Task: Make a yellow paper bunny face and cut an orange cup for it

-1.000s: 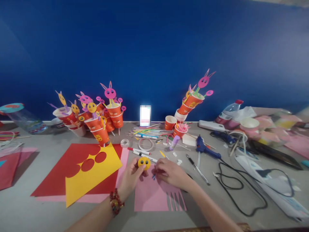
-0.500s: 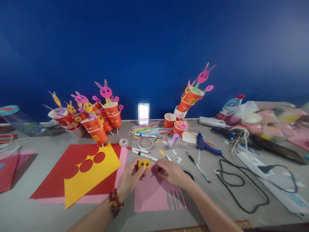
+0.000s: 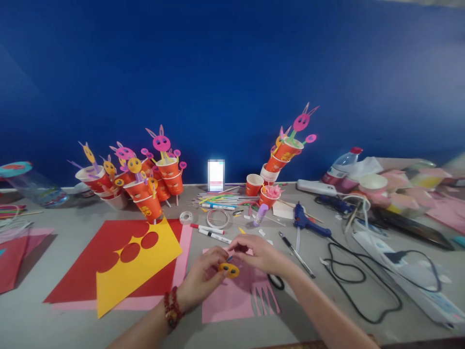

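My left hand (image 3: pixel 204 274) pinches a yellow paper face disc (image 3: pixel 229 270) with two dark eyes by its left edge. Close above the disc is my right hand (image 3: pixel 256 253), its thumb and fingertips together on a small, thin bluish piece (image 3: pixel 229 259); I cannot make out exactly what that is. Both hands hover over a pink paper sheet (image 3: pixel 225 308) with slits cut in its lower right part. Partly covered by the right forearm, a dark loop of scissor handle (image 3: pixel 276 282) shows beside that sheet.
Yellow paper with round holes (image 3: pixel 123 281) lies on red paper (image 3: pixel 76 271) at left. Orange cups with paper faces (image 3: pixel 147 208) stand behind. Markers (image 3: pixel 214 236), a pen (image 3: pixel 296 254), a purple glue stick (image 3: pixel 260 215), a blue glue gun (image 3: pixel 310 224) and its cord (image 3: pixel 332 286) lie about.
The yellow face has moved down and right with my left hand and is tilted flatter. My right hand has come in closer above it, fingertips by its upper edge. The view has shifted slightly.
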Demonstrator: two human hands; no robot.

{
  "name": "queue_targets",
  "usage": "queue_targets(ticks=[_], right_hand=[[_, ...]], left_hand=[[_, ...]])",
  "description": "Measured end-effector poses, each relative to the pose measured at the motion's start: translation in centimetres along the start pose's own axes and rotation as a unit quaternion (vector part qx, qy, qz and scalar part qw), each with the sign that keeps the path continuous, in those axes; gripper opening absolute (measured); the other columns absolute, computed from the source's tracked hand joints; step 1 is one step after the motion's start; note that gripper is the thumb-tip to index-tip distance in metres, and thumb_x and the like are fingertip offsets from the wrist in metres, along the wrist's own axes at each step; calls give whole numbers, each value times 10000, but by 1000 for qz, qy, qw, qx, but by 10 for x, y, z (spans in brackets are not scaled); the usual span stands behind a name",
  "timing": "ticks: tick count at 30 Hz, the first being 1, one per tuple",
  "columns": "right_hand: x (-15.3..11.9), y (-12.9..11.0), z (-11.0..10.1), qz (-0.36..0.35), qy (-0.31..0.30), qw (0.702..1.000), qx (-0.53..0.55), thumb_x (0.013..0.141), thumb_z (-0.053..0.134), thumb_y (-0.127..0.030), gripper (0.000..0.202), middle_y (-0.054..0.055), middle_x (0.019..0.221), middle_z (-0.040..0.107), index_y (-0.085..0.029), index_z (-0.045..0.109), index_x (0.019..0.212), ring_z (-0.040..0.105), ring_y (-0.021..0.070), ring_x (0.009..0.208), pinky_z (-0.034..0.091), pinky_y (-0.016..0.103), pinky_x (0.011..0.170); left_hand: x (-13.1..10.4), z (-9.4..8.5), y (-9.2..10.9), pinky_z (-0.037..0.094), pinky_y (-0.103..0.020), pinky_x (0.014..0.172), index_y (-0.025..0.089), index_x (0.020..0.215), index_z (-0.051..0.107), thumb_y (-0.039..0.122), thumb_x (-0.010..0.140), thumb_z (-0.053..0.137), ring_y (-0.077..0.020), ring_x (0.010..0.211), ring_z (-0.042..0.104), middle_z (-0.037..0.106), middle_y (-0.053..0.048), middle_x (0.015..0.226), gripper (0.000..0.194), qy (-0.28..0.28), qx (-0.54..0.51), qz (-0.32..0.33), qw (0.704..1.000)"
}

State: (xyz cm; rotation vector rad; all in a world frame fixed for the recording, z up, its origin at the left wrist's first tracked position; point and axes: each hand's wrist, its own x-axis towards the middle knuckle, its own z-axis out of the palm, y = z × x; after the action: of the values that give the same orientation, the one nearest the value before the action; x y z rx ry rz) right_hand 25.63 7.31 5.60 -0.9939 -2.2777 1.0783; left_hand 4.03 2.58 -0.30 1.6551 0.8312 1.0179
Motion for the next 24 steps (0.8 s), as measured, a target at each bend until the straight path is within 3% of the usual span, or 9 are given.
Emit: queue_targets(ticks=[2,6,11,19,24], right_hand=[[4,-2,2,2,-3,1000,19,888,597,-208,151,23,855,705,-209,697,1000,629,165,749,471,263,696],[9,6,15,18,29,992,125,866,665,-282,150,7,794,666,-199,687,989,617,150,710,479,259,659],[10,23,28,80,45,924,372,752,806,-429,402,-13,773,652,-184,628,1016,633,124,627,518,264,633],[8,26,33,103,25,908,406,731,822,-443,334,17,754,695,-155,674,809,639,137,678,494,262,658],[7,19,28,86,126,896,418,769,789,-446,306,-2,689,671,-171,656,770,641,139,642,518,274,654]], left_hand=[[0,1,0,482,-321,907,196,871,643,175,883,606,-203,1013,601,642,-59,1008,44,12,41,27,999],[0,2,3,484,-288,797,192,830,650,193,882,622,-190,875,631,671,-46,885,59,34,66,14,997],[1,1,9,481,-293,762,192,781,645,249,897,624,-198,813,635,673,-56,830,131,71,34,29,996],[-1,2,6,513,-309,769,193,819,690,321,889,653,-224,851,645,691,-83,867,150,76,-1,-1,997],[-2,6,-1,495,-230,566,176,839,655,449,867,666,-182,763,589,626,-69,887,275,106,-85,-99,986]])
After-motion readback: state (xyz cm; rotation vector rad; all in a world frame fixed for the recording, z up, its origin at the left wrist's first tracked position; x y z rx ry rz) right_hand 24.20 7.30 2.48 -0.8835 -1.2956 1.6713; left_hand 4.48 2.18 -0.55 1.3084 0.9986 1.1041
